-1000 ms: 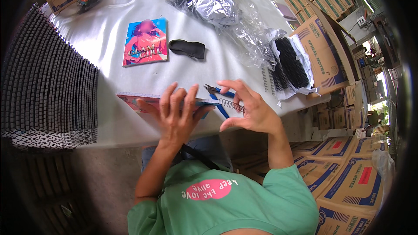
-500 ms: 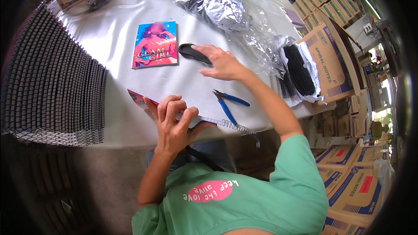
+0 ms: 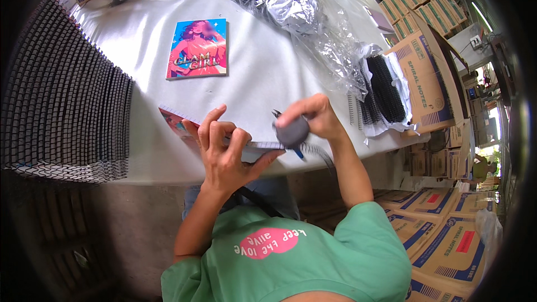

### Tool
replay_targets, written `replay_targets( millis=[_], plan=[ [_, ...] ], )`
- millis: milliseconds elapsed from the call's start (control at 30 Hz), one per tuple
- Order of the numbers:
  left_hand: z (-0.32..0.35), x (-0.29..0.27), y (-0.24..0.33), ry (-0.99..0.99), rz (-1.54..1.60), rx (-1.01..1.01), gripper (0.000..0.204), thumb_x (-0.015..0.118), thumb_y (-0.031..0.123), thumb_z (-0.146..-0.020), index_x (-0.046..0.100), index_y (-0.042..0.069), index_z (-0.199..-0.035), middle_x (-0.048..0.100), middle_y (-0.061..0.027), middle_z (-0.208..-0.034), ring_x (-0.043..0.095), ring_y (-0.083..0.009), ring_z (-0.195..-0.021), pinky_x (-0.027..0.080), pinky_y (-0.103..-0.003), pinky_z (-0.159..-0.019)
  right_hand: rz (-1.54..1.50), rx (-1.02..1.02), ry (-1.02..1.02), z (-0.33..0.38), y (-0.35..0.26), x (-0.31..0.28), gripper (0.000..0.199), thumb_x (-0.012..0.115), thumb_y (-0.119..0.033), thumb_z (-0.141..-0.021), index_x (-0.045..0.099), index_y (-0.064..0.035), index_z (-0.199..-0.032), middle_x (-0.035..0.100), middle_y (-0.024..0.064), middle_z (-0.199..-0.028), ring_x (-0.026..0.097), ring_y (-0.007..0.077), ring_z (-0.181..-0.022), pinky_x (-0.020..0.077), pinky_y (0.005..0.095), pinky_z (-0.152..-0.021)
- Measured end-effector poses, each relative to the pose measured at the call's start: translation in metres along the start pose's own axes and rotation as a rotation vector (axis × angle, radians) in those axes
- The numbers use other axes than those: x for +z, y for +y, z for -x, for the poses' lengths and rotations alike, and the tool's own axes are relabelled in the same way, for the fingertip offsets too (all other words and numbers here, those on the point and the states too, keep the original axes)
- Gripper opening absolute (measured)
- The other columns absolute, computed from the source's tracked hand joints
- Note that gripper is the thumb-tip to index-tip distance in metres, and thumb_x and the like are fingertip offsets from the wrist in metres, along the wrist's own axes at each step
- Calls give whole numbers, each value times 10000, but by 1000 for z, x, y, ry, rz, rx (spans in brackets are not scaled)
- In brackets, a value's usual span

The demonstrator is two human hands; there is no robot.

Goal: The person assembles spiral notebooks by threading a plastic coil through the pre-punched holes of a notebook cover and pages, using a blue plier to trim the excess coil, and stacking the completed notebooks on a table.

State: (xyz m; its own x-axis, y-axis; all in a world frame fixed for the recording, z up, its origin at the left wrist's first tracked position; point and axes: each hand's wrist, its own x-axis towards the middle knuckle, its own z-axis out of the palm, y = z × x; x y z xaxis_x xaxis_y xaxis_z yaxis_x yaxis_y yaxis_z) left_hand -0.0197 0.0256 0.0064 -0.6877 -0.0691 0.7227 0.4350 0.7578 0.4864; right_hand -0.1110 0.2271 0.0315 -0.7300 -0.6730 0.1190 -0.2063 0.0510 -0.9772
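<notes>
My left hand (image 3: 218, 148) is closed round a notebook (image 3: 175, 123) held on edge at the table's near side, fingers on the far face and thumb by the right end. A row of holes runs along its upper edge. In my right hand (image 3: 318, 114) is a dark, rounded, palm-sized tool (image 3: 293, 133), blurred by motion, at the notebook's right end. A spiral wire coil (image 3: 320, 155) trails from that end. Blue-handled wire cutters (image 3: 299, 152) lie mostly hidden behind the tool and hand. Farther off, a notebook with a pink and blue illustrated cover (image 3: 197, 50) lies flat.
Black spiral-bound notebooks (image 3: 61, 95) stand in a tall stack at left. Clear plastic wrapping (image 3: 330, 45) lies at the back right, near black coils (image 3: 385, 89) on white paper. An open carton (image 3: 422, 78) stands at right; more cartons (image 3: 447, 240) are stacked below.
My right hand has picked up the dark tool from beside the flat notebook and brought it nearer, to the held notebook's right end. My left hand keeps its grip.
</notes>
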Motion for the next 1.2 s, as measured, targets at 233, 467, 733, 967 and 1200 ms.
replay_targets(
  millis=[233,467,733,967,1200],
  plan=[
    [-6,-7,1,-68,-41,14,487,819,457,-526,549,88,-695,455,-67,-763,451,-325,-1113,218,-512,-1007,371,-77,137,-12,-7,-3,155,556,80,-712,684,24,-779,672,172,-813,657,265,-749,531,349,-689],
    [-6,-8,-4,-58,57,-13,461,844,368,-469,566,92,-711,475,-70,-756,476,-322,-1088,206,-522,-1022,-27,-140,95,-13,-11,13,234,567,128,-650,690,11,-811,680,147,-800,669,211,-737,536,306,-672],
    [-6,-1,-13,-102,-7,24,544,850,322,-446,571,80,-846,500,-87,-807,499,-359,-1050,276,-524,-965,-211,-352,-148,-12,-36,18,253,619,81,-606,708,-31,-814,683,99,-817,653,177,-759,508,278,-720],
    [-14,-22,-47,32,-193,0,710,712,685,-483,524,55,-748,443,-95,-892,433,-372,-1054,340,-550,-831,-85,-253,145,-10,-30,34,245,626,51,-603,695,-16,-829,676,70,-723,585,71,-617,448,220,-574],
    [-20,-23,-42,28,-126,121,541,780,453,-599,468,17,-671,437,-140,-982,414,-359,-1045,352,-538,-824,-19,-371,5,-27,-24,39,223,643,60,-601,697,-18,-802,659,92,-713,600,112,-628,461,252,-577]
  ],
)
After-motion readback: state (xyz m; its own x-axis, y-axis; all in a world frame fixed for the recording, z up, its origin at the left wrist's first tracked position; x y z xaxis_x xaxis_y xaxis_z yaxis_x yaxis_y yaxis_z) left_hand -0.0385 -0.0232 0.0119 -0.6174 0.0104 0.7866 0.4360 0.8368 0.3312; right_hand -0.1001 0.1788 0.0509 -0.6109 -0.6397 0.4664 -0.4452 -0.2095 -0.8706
